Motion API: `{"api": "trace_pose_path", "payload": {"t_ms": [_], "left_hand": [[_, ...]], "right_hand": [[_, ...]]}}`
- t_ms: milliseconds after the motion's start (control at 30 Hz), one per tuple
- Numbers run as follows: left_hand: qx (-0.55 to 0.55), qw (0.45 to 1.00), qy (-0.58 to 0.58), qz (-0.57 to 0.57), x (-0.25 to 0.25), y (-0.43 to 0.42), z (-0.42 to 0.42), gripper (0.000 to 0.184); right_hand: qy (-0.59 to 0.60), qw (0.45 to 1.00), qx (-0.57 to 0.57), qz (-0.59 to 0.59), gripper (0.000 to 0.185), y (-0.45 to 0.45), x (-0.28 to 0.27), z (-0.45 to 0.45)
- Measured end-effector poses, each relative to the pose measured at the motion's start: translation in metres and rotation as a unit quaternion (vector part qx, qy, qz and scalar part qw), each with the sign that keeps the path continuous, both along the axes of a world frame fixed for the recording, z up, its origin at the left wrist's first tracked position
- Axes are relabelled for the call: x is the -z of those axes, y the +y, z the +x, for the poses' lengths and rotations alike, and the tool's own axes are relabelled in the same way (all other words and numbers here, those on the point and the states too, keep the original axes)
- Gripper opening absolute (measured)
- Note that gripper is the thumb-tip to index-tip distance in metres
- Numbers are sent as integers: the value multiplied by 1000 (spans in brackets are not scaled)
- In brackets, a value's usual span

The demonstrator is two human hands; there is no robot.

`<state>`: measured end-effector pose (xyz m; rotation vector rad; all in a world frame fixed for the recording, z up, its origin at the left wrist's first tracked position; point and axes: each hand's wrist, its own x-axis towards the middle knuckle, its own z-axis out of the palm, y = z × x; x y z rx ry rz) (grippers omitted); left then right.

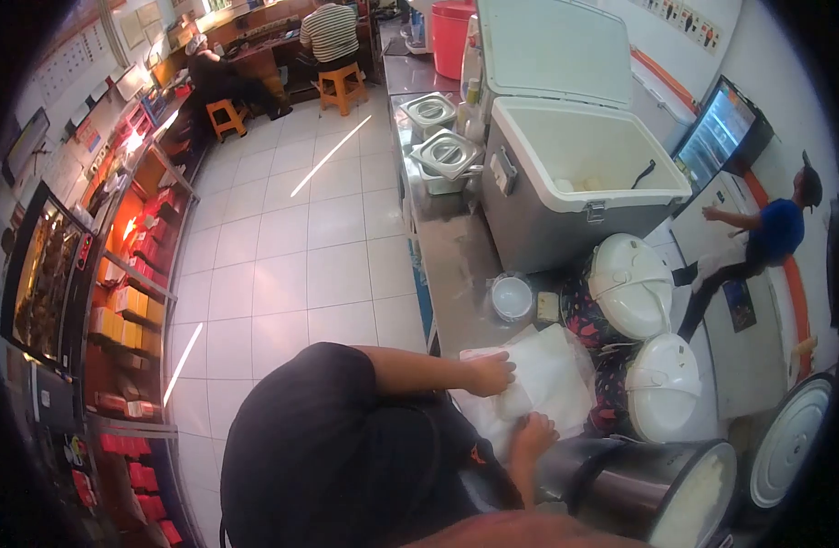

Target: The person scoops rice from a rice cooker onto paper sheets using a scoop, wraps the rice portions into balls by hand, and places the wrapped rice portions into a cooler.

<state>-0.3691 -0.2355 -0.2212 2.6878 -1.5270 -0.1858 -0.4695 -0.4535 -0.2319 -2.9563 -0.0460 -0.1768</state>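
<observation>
White thin sheets (pixel 552 370), paper or plastic, lie spread on the steel counter in front of me. My left hand (pixel 492 374) is on their near left part, its fingers curled against the sheet beside a pinkish-white packet (pixel 479 353). Closer to the steel pot, my right hand (pixel 534 435) has bent fingers at the sheet's lower edge. Between the two hands the white material looks slightly bunched; whether anything is wrapped in it, I cannot tell. A white bowl (pixel 511 298) and a small yellowish block (pixel 548 306) stand just beyond the sheets.
A large steel pot (pixel 620 479) with white contents is close to my right hand. Two white-lidded containers (pixel 631 285) (pixel 664 387) border the sheets. Farther along stand an open cooler (pixel 529 219) and lidded steel pans (pixel 447 153). A person in blue (pixel 777 228) is across the counter.
</observation>
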Motion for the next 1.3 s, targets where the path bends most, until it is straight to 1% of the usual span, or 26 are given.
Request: {"api": "trace_pose_path", "payload": {"t_ms": [33, 67, 133, 167, 300, 367, 400, 467, 500, 567, 633, 733, 767, 800, 867, 933, 1000, 1033, 1067, 1100, 1133, 1167, 1200, 1233, 1267, 1300], "left_hand": [[-27, 999, 29, 10, -3, -1, 1, 26], [-32, 999, 30, 9, -16, 3, 3, 26], [-76, 992, 73, -73, -36, 7, 5, 31], [-80, 983, -26, -162, -15, 8, 6, 36], [-92, 979, -19, -179, -8, 5, 11, 32], [-57, 992, 107, -37, -16, 4, 15, 25], [-54, 992, 105, -37, -11, 2, 12, 25], [-43, 997, -48, -50, 12, 1, -5, 21], [-19, 992, -85, -86, 17, 5, -12, 17], [-33, 994, -49, -95, 4, 15, -31, 19], [-82, 993, 59, -67, -17, 16, -38, 22], [-112, 984, 132, -37, -9, 10, -16, 22], [-96, 988, 122, -2, 16, 4, -1, 21], [-88, 989, 121, 2, 8, -1, 5, 21], [-77, 989, 93, 81, -17, -8, 19, 19], [-46, 991, 85, 88, -18, -20, 25, 24], [-12, 994, 94, -56, -14, -24, 27, 45], [10, 983, 148, -104, -11, -24, 26, 60], [32, 984, 150, -92, -14, -25, 27, 60], [25, 941, 319, -108, -21, -25, 31, 64], [13, 870, 478, -118, -25, -25, 38, 69], [139, 862, 430, -230, -8, -20, 46, 70], [115, 821, 508, -233, -29, -13, 53, 68], [90, 775, 580, -233, -65, -4, 54, 66], [104, 776, 578, -230, -98, 6, 55, 66], [83, 741, 618, -249, -131, 19, 56, 64]], "right_hand": [[-34, 997, -45, -50, 10, 0, 6, -2], [-34, 997, -50, -51, 10, 4, 2, -3], [7, 996, -66, -52, 11, 12, -4, -7], [9, 996, -67, -55, 11, 14, -6, -8], [14, 995, -68, -72, 13, 28, -15, -19], [23, 995, -58, -76, 13, 30, -15, -24], [37, 997, -42, -54, 13, 29, -13, -25], [52, 998, -22, -30, 14, 28, -12, -25], [30, 1000, -4, 9, 15, 28, -15, -23], [8, 999, 15, 49, 17, 29, -19, -16], [98, 987, 106, 71, 19, 30, -24, -5], [133, 970, 149, 140, 17, 22, -14, 2], [133, 968, 155, 143, 17, 20, -14, 5], [124, 967, 163, 154, 18, 19, -14, 9], [115, 961, 185, 170, 20, 22, -6, 8], [-21, 988, 66, 139, 22, 19, 10, 8], [-48, 982, 27, 178, 24, 16, 17, 6], [32, 973, 49, 224, 24, 21, -7, 5], [26, 970, 71, 233, 24, 22, -25, -1], [41, 946, 74, 312, 23, 21, -42, -2], [51, 918, 73, 386, 23, 18, -54, 2], [76, 903, 74, 417, 21, 9, -59, 5], [66, 903, 84, 415, 21, 6, -54, 8], [65, 832, 36, 549, 21, 4, -46, 12], [59, 742, -19, 668, 21, 3, -44, 23], [120, 655, -57, 744, 25, 10, -75, 29]]}}
